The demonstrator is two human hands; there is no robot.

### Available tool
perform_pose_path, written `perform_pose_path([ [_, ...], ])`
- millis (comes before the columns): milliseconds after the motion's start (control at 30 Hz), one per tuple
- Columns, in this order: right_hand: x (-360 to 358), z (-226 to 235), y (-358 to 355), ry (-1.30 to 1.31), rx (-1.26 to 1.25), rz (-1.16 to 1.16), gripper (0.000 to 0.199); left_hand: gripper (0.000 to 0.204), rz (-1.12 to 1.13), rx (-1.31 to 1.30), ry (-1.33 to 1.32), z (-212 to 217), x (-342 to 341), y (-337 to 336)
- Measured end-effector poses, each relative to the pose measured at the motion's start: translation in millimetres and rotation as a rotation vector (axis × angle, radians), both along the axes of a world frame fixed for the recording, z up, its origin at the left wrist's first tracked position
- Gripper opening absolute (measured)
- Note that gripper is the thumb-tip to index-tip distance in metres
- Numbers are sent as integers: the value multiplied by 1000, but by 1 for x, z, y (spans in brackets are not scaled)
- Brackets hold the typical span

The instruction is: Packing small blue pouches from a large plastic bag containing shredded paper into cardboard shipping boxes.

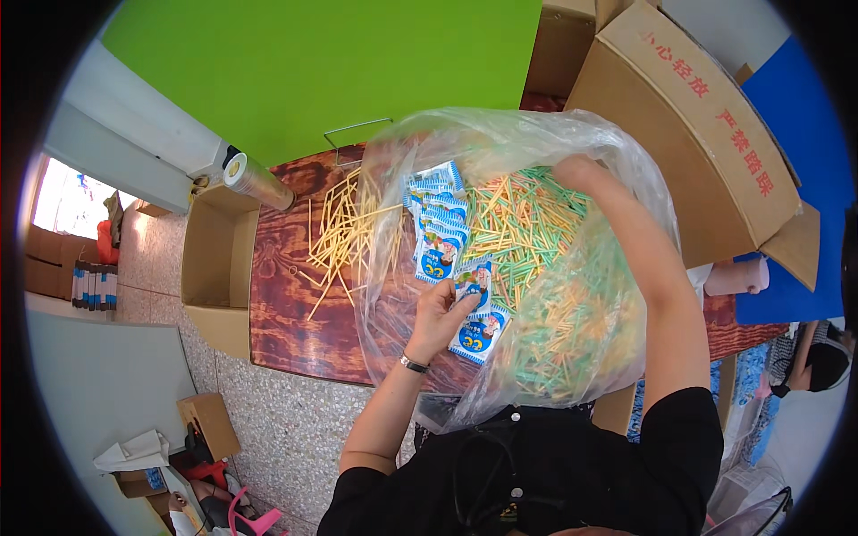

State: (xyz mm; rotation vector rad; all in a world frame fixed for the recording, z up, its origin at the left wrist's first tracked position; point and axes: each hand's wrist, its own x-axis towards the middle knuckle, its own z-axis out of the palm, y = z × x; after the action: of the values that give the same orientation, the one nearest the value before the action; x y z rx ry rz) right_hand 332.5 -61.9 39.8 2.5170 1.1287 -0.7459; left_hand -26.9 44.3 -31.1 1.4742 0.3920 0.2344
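A large clear plastic bag [657,192] lies spread on the table, holding a heap of thin green, yellow and pinkish sticks [527,228]. My left hand [438,317] pinches a small blue-and-white packet [474,284] between thumb and fingers. Below that packet lies another blue-and-white packet [480,335]. A row of overlapping packets [440,241] runs up the left side of the heap. My right hand [579,173] reaches into the bag at the heap's far right edge. Its fingers are too hidden to show whether they hold anything.
Loose pale yellow sticks [338,234] lie on the reddish wooden table [295,313], left of the bag. A clear cylinder [259,181] and an open cardboard box [219,255] are farther left. A bent wire [357,134] stands behind; a big carton [661,143] rises at the right.
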Motion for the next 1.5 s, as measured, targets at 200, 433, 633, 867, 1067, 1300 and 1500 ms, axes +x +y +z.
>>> perform_pose_path([
  [200,10,-35,0,-129,558,69,43,22,-36,58,34,4,4,-1],
  [433,22,-49,1,-238,400,159,44,18,73,-9,-71,21,9,-14],
  [633,12,-34,-6,-387,370,411,29,18,51,74,-57,30,2,-15],
  [867,-12,1,-40,-194,552,81,26,16,86,45,-68,27,-12,-14],
  [1067,-61,8,-76,909,847,-370,25,24,85,-312,-105,59,-8,-14],
  [1300,-128,21,-74,1431,689,-485,29,31,10,-644,-389,65,40,-17],
  [1500,-143,15,-65,1445,675,-549,24,18,93,-899,-426,59,80,-22],
])
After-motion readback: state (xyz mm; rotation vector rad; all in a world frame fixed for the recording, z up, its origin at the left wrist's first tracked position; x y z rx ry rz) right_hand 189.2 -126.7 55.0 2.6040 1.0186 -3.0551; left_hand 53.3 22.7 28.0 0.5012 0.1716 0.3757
